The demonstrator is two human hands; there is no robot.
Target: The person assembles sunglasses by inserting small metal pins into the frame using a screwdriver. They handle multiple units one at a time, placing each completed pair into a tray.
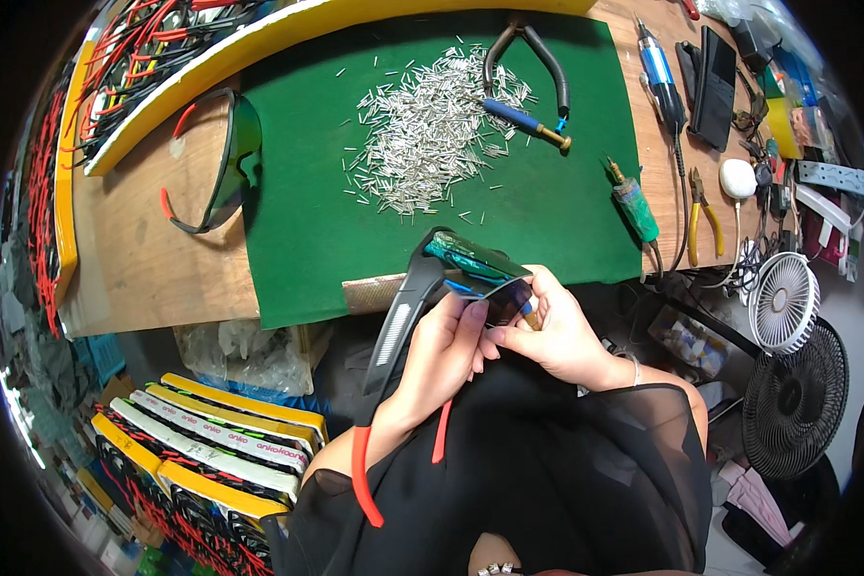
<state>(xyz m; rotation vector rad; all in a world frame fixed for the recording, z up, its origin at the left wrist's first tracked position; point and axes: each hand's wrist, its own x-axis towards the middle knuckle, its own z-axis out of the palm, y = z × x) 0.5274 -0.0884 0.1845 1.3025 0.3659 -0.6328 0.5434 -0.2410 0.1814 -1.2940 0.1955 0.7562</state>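
Head view: A worker in sheer black sleeves (658,432) holds a pair of sunglasses (391,338) just off the near edge of a wooden desk (125,259). The left hand (440,353) is clamped on the frame, thumb against fingers; the right hand (568,338) pinches the lens (480,253) side, with what appears to be a blue-and-brass tool (528,315) partly hidden in its fingers. A slip of that tool could scratch the lens, and squeezing or twisting too hard could crack it; a loosened grip could drop the eyewear past the desk edge. The lens is curved, glossy and mirrored blue-green; the frame looks like matte black plastic, its long arms ending in smooth red tips (363,480). Beyond, slim silver metal pins (422,144) lie heaped on a flat green mat (302,240), near black-handled pliers (552,67).
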